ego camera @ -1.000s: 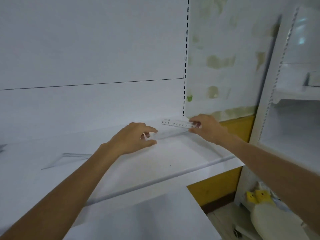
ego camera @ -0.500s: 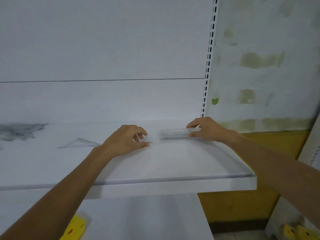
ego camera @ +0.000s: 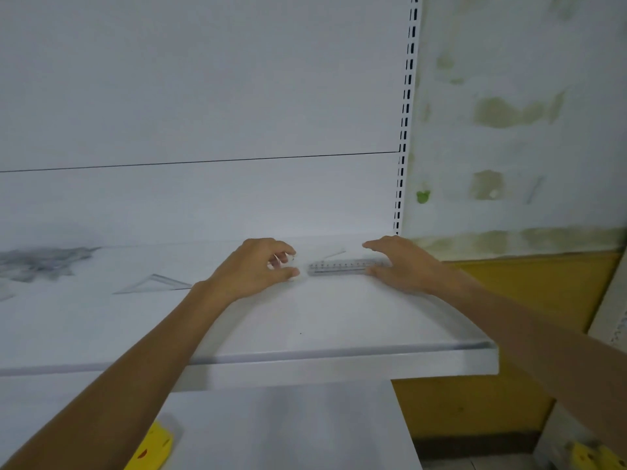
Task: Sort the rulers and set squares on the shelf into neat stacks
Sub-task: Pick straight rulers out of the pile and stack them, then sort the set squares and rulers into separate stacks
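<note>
A clear ruler (ego camera: 342, 267) with dark markings lies flat on the white shelf (ego camera: 305, 320), near its back right corner. My right hand (ego camera: 403, 266) hovers over the ruler's right end with its fingers straight and spread, and the thumb touches the ruler's front edge. My left hand (ego camera: 258, 269) rests just left of the ruler, its fingers loosely curled, a small gap from the ruler's left end. Nothing shows in that hand. A clear set square (ego camera: 154, 284) lies flat further left. A thin clear strip (ego camera: 334, 254) lies behind the ruler.
A slotted white upright (ego camera: 405, 130) rises at the shelf's back right corner. A grey smudge (ego camera: 37, 262) marks the shelf's far left, with another clear piece (ego camera: 5, 295) at the edge. A yellow item (ego camera: 152, 446) lies on the lower shelf.
My right hand's fingers have lifted off the ruler and spread over its right end. The ruler now lies flat and straight, with my left hand slightly apart from it.
</note>
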Motion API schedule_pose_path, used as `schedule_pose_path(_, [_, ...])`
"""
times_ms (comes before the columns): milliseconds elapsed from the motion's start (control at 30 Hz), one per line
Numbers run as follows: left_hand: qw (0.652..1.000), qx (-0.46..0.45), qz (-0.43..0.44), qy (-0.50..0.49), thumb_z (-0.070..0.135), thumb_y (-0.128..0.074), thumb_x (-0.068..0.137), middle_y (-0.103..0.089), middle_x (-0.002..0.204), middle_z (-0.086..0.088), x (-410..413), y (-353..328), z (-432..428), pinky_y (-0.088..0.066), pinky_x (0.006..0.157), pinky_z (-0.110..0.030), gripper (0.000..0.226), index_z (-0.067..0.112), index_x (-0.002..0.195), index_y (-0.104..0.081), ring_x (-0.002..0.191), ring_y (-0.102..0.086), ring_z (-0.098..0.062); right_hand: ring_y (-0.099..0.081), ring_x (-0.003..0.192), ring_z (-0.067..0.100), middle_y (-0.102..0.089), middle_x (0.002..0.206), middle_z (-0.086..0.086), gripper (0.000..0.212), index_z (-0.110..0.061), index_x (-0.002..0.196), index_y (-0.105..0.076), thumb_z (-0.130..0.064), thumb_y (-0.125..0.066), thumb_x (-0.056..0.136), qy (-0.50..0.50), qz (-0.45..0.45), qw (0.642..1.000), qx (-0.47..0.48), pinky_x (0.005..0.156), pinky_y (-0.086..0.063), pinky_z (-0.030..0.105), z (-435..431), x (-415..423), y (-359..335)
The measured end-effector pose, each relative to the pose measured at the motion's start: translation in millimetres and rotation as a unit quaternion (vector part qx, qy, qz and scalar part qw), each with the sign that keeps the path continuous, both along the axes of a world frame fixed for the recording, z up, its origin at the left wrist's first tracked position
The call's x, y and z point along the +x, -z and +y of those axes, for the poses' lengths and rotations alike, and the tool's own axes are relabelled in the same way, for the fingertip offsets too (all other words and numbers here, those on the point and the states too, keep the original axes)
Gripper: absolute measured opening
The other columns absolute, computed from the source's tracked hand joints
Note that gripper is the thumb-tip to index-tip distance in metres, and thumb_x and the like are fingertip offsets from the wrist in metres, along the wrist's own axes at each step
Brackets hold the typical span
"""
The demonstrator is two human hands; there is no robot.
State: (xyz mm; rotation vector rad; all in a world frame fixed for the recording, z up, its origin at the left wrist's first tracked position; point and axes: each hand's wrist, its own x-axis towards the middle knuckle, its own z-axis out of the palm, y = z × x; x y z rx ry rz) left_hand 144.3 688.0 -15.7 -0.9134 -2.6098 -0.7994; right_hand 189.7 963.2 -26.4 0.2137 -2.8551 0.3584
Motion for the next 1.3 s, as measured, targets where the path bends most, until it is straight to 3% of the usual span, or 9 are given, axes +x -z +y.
schedule_pose_path(133, [0.999, 0.038, 0.013, -0.013, 0.036, -0.073, 0.075, -0.060, 0.088, 0.015, -11, -4, 20, -0.048, 0.078, -0.026, 0.039, 0.022, 0.110, -0.065, 0.081, -0.058, -0.001, -0.049, 0.112, 0.017, -0.056, 0.119, 0.000, 0.036, -0.021, 0.125, -0.053, -0.028, -0.053, 0.090, 0.027, 0.072, 0.996, -0.032, 0.093, -0.037, 0.028, -2, 36, 8])
schedule_pose_path(200, [0.998, 0.056, 0.012, -0.014, 0.036, -0.073, 0.075, -0.060, 0.089, 0.014, -15, -5, 37, -0.049, 0.080, -0.028, 0.034, 0.022, 0.106, -0.066, 0.082, -0.059, -0.004, -0.052, 0.106, 0.015, -0.058, 0.112, -0.003, 0.027, -0.022, 0.115, -0.060, -0.028, -0.049, 0.091, 0.036, 0.064, 0.997, -0.034, 0.086, -0.039, 0.025, -7, 53, 15])
schedule_pose_path(467, [0.999, 0.031, -0.016, 0.026, 0.034, -0.071, 0.078, -0.062, 0.102, 0.003, -21, 3, 95, -0.046, 0.087, -0.029, 0.037, 0.018, 0.110, -0.064, 0.089, -0.057, -0.008, -0.045, 0.112, 0.017, -0.052, 0.123, 0.000, 0.029, -0.019, 0.117, -0.057, -0.026, -0.040, 0.094, 0.042, 0.054, 0.997, -0.020, 0.091, -0.038, 0.024, -16, 66, 23])
schedule_pose_path(667, [0.998, 0.024, -0.025, 0.057, 0.035, -0.073, 0.076, -0.056, 0.094, 0.008, -23, 0, 118, -0.041, 0.084, -0.023, 0.044, 0.019, 0.115, -0.064, 0.088, -0.052, -0.005, -0.045, 0.108, 0.016, -0.053, 0.121, 0.001, 0.030, -0.017, 0.116, -0.056, -0.025, -0.037, 0.095, 0.040, 0.050, 0.998, -0.019, 0.093, -0.040, 0.026, -17, 66, 23])
schedule_pose_path(900, [0.996, -0.034, -0.045, 0.072, 0.038, -0.071, 0.077, -0.060, 0.112, 0.003, -24, 5, 136, -0.039, 0.083, -0.024, 0.044, 0.021, 0.117, -0.063, 0.103, -0.055, -0.011, -0.045, 0.108, 0.017, -0.053, 0.120, 0.001, 0.030, -0.017, 0.116, -0.057, -0.025, -0.038, 0.094, 0.041, 0.049, 0.997, -0.034, 0.093, -0.039, 0.028, -19, 66, 20])
schedule_pose_path(1133, [0.993, -0.048, -0.072, 0.078, 0.037, -0.068, 0.080, -0.061, 0.111, 0.004, -26, 7, 145, -0.046, 0.090, -0.032, 0.037, 0.021, 0.113, -0.065, 0.098, -0.056, -0.011, -0.043, 0.112, 0.018, -0.051, 0.124, 0.000, 0.030, -0.018, 0.117, -0.055, -0.028, -0.040, 0.094, 0.040, 0.041, 0.998, -0.037, 0.096, -0.037, 0.028, -18, 66, 20])
schedule_pose_path(1300, [0.995, -0.054, -0.057, 0.064, 0.035, -0.062, 0.080, -0.057, 0.099, 0.011, -24, 12, 148, -0.045, 0.083, -0.028, 0.028, 0.027, 0.106, -0.067, 0.090, -0.054, -0.008, -0.044, 0.111, 0.018, -0.052, 0.123, 0.002, 0.030, -0.016, 0.117, -0.056, -0.027, -0.041, 0.093, 0.037, 0.039, 0.998, -0.044, 0.096, -0.038, 0.030, -17, 67, 18])
